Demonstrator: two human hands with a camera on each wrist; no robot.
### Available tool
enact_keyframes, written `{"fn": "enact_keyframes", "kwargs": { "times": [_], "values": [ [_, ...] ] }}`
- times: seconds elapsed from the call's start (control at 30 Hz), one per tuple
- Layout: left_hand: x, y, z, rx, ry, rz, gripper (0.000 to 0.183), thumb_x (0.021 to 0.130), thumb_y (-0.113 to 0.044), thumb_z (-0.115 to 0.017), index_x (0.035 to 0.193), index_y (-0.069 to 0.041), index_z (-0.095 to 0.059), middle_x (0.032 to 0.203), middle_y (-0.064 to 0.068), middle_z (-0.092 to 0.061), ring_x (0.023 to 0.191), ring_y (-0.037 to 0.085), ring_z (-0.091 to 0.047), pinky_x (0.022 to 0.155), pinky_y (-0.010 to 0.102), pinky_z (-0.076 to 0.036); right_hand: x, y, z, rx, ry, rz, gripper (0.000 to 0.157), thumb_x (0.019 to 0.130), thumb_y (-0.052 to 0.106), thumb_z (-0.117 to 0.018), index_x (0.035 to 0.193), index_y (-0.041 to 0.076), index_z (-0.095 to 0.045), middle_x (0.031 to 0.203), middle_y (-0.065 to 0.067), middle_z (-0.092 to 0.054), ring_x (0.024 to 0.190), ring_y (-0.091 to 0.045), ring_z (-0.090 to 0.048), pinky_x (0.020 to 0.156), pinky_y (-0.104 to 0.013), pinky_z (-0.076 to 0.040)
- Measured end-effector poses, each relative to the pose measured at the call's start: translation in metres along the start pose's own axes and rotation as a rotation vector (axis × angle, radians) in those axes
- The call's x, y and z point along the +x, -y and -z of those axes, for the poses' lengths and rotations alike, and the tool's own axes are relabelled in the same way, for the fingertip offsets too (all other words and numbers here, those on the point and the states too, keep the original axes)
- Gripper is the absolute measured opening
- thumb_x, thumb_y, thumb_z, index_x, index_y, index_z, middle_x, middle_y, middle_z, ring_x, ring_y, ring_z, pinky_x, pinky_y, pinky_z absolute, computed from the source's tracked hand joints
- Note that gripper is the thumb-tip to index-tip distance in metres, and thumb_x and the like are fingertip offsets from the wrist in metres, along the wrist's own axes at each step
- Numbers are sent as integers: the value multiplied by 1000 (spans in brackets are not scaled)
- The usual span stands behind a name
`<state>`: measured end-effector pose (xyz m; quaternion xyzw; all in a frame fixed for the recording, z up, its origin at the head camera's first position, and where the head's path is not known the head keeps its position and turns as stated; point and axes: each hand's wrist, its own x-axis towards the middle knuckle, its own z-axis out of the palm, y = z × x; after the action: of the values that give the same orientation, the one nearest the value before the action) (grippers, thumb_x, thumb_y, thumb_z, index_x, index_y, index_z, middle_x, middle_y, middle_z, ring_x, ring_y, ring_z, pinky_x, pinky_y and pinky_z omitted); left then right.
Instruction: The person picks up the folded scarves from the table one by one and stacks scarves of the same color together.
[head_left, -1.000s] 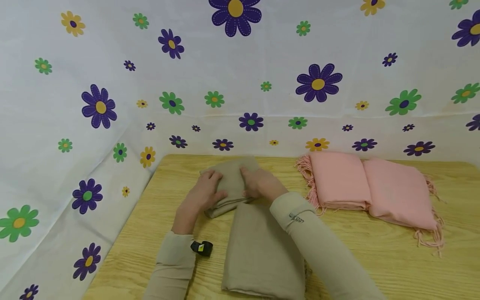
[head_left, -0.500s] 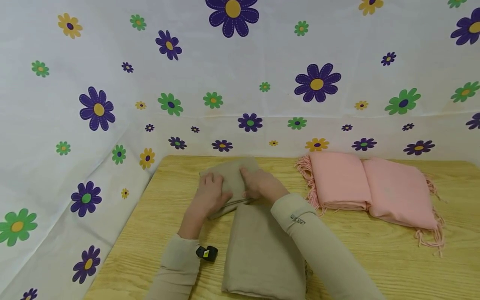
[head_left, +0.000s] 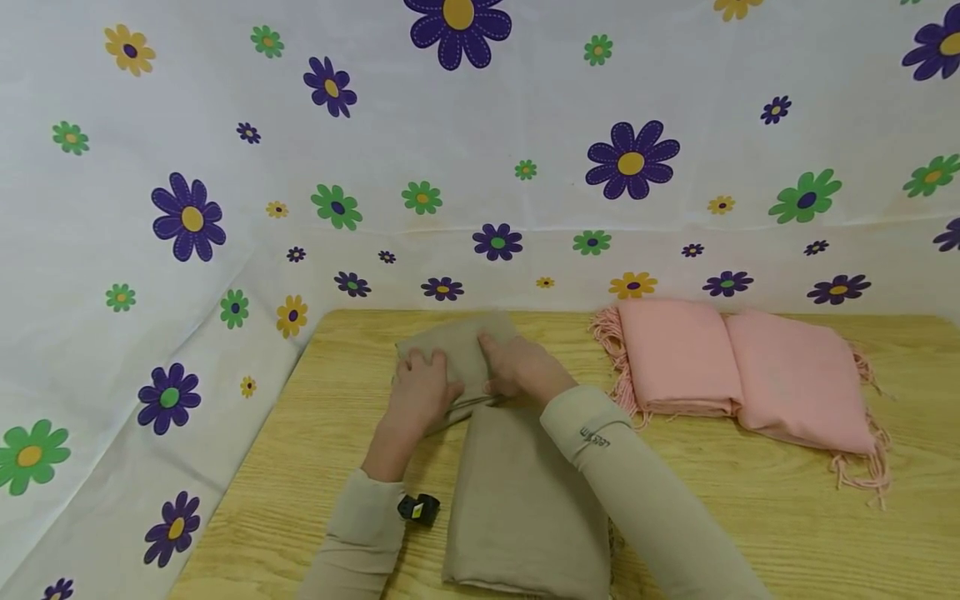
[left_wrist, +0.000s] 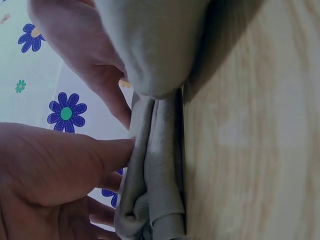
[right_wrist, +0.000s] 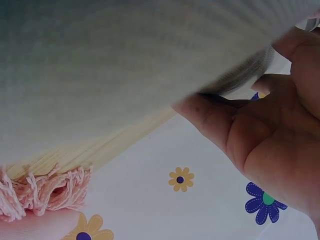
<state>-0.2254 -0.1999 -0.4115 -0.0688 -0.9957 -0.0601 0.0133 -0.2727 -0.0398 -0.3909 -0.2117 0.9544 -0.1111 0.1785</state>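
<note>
A small folded beige cloth lies on the table near its far edge, turned slightly askew. My left hand rests on its left part, fingers spread over the top and thumb toward the middle. From the right side, my right hand touches the same cloth with its fingers laid on top. The left wrist view shows the stacked folds of the cloth's near edge, with the left thumb against the upper layer. Closer to me is a larger folded beige scarf, partly under my right forearm, some fringe showing at its right edge.
Two folded pink scarves with fringes lie side by side at the back right. A white sheet with printed flowers hangs behind and to the left of the wooden table. A small black device sits at my left cuff.
My left hand has slid a little to the right on the cloth, its forearm shifting right too. The right hand has stayed nearly in place.
</note>
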Motion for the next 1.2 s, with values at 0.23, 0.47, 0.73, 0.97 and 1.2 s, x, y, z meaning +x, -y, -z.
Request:
{"fn": "enact_keyframes", "kwargs": {
  "times": [0.23, 0.47, 0.73, 0.97, 1.2],
  "values": [
    [1, 6, 1, -39, 3, -17, 54, 98, -32, -62, 131, 8, -48, 126, 39, -45, 116, 56, -48, 93, 58, -47, -3, 0, 1, -18, 4, -5, 79, 98, 33, -63, 160, 14, -18, 146, -30, -44, 134, -40, -46, 104, -48, -43],
    [2, 11, 1, -56, 23, -25, 54, 99, -34, -61, 134, 5, -47, 131, 37, -44, 120, 55, -47, 88, 61, -50, -3, 2, 2, -17, 10, -17, 78, 99, 34, -62, 160, 13, -18, 149, -30, -40, 137, -41, -42, 106, -48, -41],
    [4, 19, 1, -91, 50, -39, 58, 100, -36, -60, 142, -1, -43, 142, 35, -38, 129, 54, -40, 88, 63, -49, -3, 8, 0, -13, 5, -47, 78, 98, 35, -62, 160, 13, -19, 147, -29, -42, 134, -39, -45, 102, -46, -44],
    [6, 23, 0, -93, 73, -45, 61, 100, -38, -59, 147, -3, -41, 148, 32, -34, 135, 54, -35, 89, 64, -48, -3, 11, -3, -40, 7, -65, 77, 99, 35, -60, 159, 11, -18, 139, -31, -50, 124, -35, -53, 95, -42, -47],
    [9, 26, 0, -102, 89, -56, 62, 100, -38, -59, 148, -5, -40, 150, 32, -33, 137, 52, -34, 91, 64, -47, -4, 13, -4, -97, 16, -74, 78, 100, 37, -58, 159, 8, -17, 135, -30, -55, 124, -35, -53, 98, -40, -47]
  ]
}}
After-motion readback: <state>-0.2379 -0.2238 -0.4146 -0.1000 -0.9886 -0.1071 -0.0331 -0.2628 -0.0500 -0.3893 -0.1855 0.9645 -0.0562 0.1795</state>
